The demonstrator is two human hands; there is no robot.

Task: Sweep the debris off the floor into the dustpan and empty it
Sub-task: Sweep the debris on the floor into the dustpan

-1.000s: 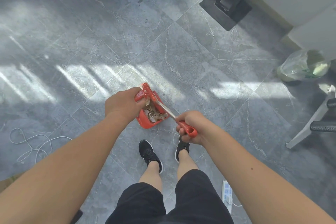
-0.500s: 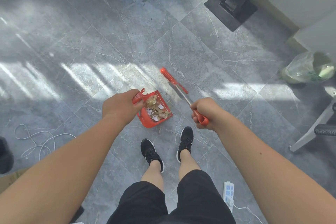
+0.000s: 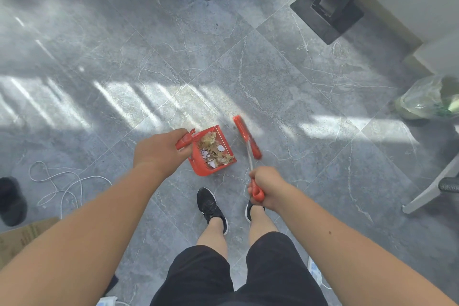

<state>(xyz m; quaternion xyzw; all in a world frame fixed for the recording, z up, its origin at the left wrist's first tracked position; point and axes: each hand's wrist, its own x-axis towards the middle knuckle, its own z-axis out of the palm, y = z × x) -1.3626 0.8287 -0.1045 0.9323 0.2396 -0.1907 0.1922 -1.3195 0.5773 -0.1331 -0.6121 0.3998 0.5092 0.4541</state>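
Red dustpan (image 3: pixel 215 154), loaded, sits gripped in the left hand (image 3: pixel 159 150); the right hand (image 3: pixel 267 187) clasps the broom (image 3: pixel 247 137) just beside its open edge.

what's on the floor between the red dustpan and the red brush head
Nothing: in the head view, only a bare strip of grey marble-look tile floor separates the red plastic dustpan from the red brush head.

The left hand (image 3: pixel 159 154) held the red dustpan (image 3: pixel 211 154), full of dry bits (image 3: pixel 216 150). The right hand (image 3: pixel 267 187) held the red broom (image 3: pixel 247 136) just beside it.
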